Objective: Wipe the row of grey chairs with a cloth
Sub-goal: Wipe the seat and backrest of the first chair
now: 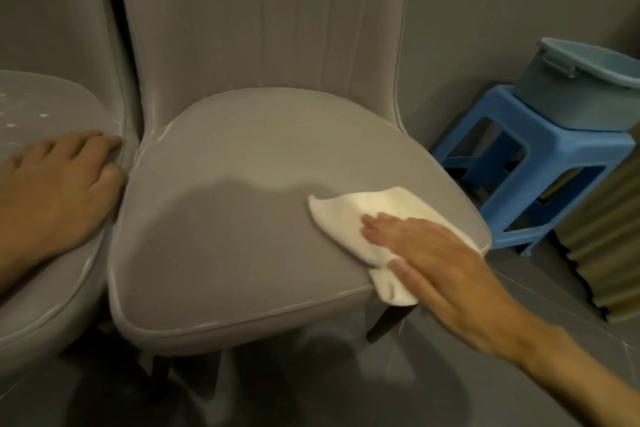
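The right hand (426,246) lies flat on the white cloth (346,208), fingers straight and together, pressing it down and not gripping it. The cloth sits under and ahead of the fingertips on the near right part of the grey chair (225,236), and 1 corner droops over the seat edge below the thumb. It looks light, soft and limp, so it would likely bunch or slide out from under a loose palm. A flat spread hand on its middle, or a pinch of a gathered fold, seems the surest hold. The seat cover looks smooth and slightly glossy, so the cloth should glide easily.

Well to the left of that hand, the left hand (59,180) rests on the seat of a 2nd chair (52,288), fingers loosely bent at the edge where the 2 seats meet, holding nothing.

Beyond the fingertips rises the ribbed backrest (259,28), whose grooves may need the cloth pushed in with fingertips. To the right of the hand and further back, a blue stool (540,163) carries a grey bin (571,94) with a blue lid, beside a corrugated sheet (606,236). These crowd the chair's right side.
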A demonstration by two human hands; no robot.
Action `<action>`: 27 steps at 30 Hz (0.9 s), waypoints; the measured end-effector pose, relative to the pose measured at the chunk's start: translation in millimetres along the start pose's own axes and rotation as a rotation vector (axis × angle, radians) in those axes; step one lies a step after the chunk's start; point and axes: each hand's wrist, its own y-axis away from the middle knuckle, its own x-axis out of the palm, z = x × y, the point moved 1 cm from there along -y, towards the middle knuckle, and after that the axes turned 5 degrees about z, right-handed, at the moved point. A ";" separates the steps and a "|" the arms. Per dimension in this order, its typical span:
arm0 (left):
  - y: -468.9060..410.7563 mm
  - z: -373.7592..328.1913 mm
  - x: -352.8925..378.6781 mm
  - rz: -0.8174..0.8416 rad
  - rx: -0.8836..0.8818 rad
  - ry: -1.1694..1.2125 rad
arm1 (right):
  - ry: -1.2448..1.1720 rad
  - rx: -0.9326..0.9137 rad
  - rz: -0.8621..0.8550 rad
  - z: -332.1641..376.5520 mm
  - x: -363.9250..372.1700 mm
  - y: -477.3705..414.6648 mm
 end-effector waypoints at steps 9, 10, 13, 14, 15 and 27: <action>16.1 -30.8 -29.5 0.016 0.015 -0.029 | 0.013 -0.285 0.020 69.1 30.8 -45.2; 17.5 -31.4 -30.0 0.011 0.010 -0.029 | 0.017 -0.300 0.046 67.0 26.5 -46.8; 19.1 -30.1 -30.3 -0.004 0.014 -0.043 | -0.012 -0.229 0.106 48.7 10.0 -36.9; 19.8 -30.9 -30.3 -0.005 0.019 -0.041 | -0.023 -0.205 0.111 46.3 7.3 -34.0; 20.5 -31.3 -30.0 -0.012 0.023 -0.040 | -0.025 -0.198 0.118 51.6 7.7 -35.0; 21.7 -34.0 -33.4 0.009 0.019 -0.019 | -0.005 -0.396 0.258 115.3 21.0 -87.7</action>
